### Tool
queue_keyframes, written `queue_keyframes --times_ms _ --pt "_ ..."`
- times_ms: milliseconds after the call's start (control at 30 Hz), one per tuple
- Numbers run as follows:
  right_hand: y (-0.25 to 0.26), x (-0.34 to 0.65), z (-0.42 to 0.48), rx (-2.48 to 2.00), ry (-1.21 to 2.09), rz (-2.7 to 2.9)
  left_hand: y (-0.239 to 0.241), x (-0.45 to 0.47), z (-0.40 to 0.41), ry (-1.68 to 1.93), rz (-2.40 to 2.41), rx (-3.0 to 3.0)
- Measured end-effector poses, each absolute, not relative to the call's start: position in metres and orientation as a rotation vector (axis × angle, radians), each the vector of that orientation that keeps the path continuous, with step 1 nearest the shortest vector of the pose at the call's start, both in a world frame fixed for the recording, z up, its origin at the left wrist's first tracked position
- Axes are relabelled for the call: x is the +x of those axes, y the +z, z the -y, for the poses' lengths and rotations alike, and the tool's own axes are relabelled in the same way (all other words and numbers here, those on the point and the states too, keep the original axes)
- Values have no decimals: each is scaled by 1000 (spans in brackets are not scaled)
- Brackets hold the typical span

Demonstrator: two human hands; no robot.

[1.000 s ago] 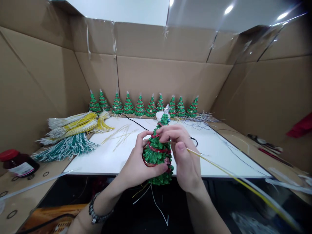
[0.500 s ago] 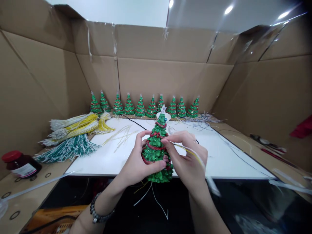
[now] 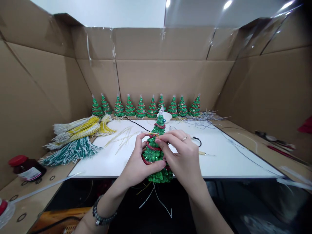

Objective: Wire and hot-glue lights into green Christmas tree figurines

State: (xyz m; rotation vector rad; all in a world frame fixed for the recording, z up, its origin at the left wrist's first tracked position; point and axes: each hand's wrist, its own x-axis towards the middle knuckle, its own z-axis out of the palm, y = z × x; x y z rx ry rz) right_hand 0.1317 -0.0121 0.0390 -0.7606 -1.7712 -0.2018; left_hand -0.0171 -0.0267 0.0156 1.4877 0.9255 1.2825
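Note:
A green Christmas tree ornament [image 3: 156,155] with red garlands and a clear star on top stands upright at the table's front edge. Wrapped round its left side, my left hand [image 3: 135,163] holds it, the thumb across the front. My right hand [image 3: 184,155] pinches a thin yellowish wire [image 3: 152,133] against the upper front of the tree, by the red bow. How much of the wire lies inside the pinch is hidden. Loose wire ends [image 3: 162,203] hang below the tree's base.
Several similar trees [image 3: 141,107] line the cardboard back wall [image 3: 170,74]. Bundles of white, yellow and green wires [image 3: 75,146] lie left, near a red-lidded jar [image 3: 26,167]. A white dish [image 3: 167,116] sits behind the held tree. A thin pointed tool [image 3: 204,153] lies right.
My right hand has shifted slightly left across the tree. White and yellow wire that trailed right of it no longer shows there; a wire now points left from the fingertips.

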Motion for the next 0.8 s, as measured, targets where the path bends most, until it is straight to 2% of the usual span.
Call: queue_keyframes --times_ms 300,500,633,800 --pt "41 131 13 -687 -186 1713 15 -18 25 1297 -930 1494" --pt "37 130 17 -671 -47 1600 15 -18 23 1351 -893 1394" --pt "13 128 33 -479 -11 1359 17 -16 23 1501 -796 1112" --pt "-25 118 40 -498 -7 1630 18 -15 21 1643 -724 809"
